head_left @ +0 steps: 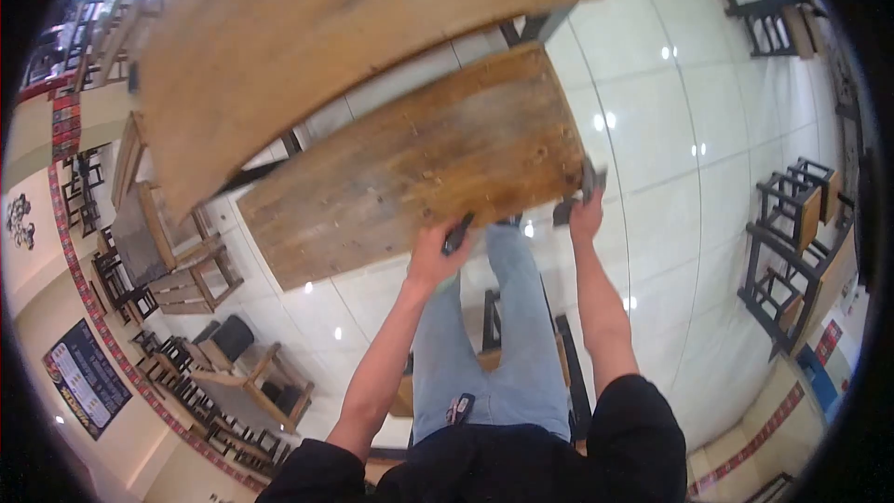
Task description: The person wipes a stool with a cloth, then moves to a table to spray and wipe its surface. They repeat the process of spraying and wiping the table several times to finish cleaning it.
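A wooden bench (400, 168) with a worn brown top lies in front of me, beside a larger wooden table (372, 9). My left hand (436, 256) is closed around a small black object (456, 235) at the bench's near edge. At the bench's right end, my right hand (586, 214) is wrapped round a grey cloth (591, 182), which hangs by the corner. A darker part of the cloth shows just left of the fingers. What the black object is cannot be made out.
Wooden chairs (200, 261) stand at the left, with dark stools (228, 340) lower down. Tables and stools with black frames (792, 214) stand at the right. White floor tiles (661, 140) lie right of the bench. Another seat is partly visible behind my legs.
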